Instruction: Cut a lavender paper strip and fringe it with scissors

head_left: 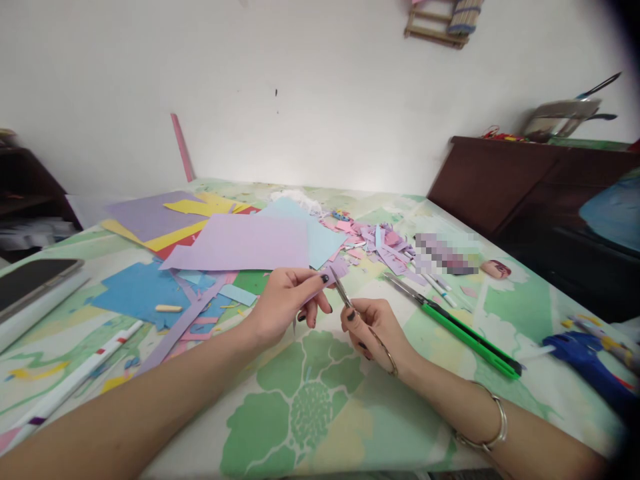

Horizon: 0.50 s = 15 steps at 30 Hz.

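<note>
Near the middle of the view, my left hand (290,299) pinches a small piece of lilac paper (339,269) between thumb and fingers. My right hand (373,330) is closed around the handles of a pair of scissors (342,291), their blades pointing up and left against the lilac piece. Whether the blades are apart is hard to tell. Behind my left hand lies a large lilac sheet (255,243). A pile of pink and lilac scraps (383,243) sits beyond the scissors.
A green box cutter (470,339) lies to the right, with a blue tool (590,363) at the far right. Blue paper (135,293) and lilac strips (187,320) spread at left, near a phone (35,283). A patterned tablecloth (300,413) covers the table, which meets the wall.
</note>
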{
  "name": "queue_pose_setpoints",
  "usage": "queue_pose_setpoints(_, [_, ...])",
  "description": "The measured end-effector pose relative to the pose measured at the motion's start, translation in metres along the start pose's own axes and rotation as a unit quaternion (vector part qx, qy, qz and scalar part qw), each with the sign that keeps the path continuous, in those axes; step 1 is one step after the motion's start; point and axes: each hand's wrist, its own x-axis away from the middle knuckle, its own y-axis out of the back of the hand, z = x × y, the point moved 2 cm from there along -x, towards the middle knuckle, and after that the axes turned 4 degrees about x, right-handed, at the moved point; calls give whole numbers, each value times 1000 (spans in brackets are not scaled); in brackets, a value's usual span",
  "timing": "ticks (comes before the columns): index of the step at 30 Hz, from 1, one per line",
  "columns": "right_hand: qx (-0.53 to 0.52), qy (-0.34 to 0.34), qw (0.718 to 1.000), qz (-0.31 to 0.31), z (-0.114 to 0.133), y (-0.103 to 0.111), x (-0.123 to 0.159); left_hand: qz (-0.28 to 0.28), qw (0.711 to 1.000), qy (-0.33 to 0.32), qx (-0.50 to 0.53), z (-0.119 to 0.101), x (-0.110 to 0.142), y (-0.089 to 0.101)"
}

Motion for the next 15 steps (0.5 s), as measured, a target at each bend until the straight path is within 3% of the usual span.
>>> queue_pose_setpoints(15, [38, -12, 999, -24, -3, 1, -2, -3, 1000, 5, 3, 0, -1, 0])
